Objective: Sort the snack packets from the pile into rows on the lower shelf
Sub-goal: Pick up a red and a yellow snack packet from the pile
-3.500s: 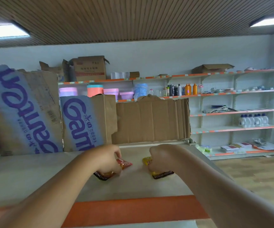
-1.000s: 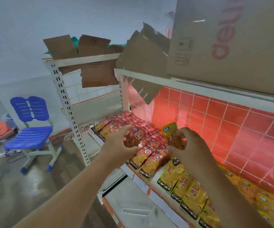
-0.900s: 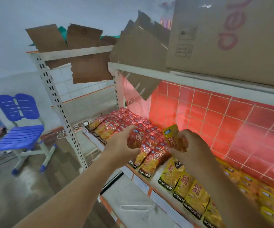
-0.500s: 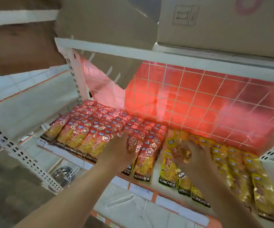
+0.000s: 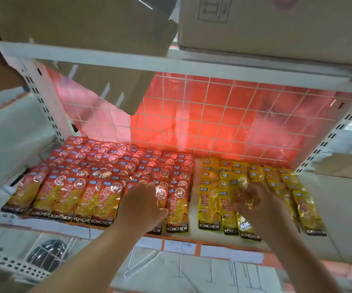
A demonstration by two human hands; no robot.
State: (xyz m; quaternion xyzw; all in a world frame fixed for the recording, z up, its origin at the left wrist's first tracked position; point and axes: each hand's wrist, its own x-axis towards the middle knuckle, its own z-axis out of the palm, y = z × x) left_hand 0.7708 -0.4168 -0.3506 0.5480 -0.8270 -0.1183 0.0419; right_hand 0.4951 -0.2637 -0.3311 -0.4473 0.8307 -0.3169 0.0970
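Note:
The lower shelf [image 5: 194,236] carries rows of red snack packets [image 5: 99,172] on its left half and rows of yellow snack packets [image 5: 276,178] on its right half. My left hand [image 5: 140,205] holds a red packet [image 5: 161,195] down on the front of the red rows, beside the last red column. My right hand [image 5: 253,205] grips a yellow packet [image 5: 241,187] over the front of the yellow rows. A narrow bare strip of shelf separates the two colours.
A white wire grid with a red backing [image 5: 213,115] closes the shelf at the rear. An upper shelf board [image 5: 171,64] with cardboard boxes [image 5: 276,24] hangs close overhead. Perforated white uprights [image 5: 42,98] flank the bay. A wire basket [image 5: 48,253] sits lower left.
I have turned from the pile to the shelf bay. Both hands have moved forward and down, bringing the red packet and the yellow packet onto their rows.

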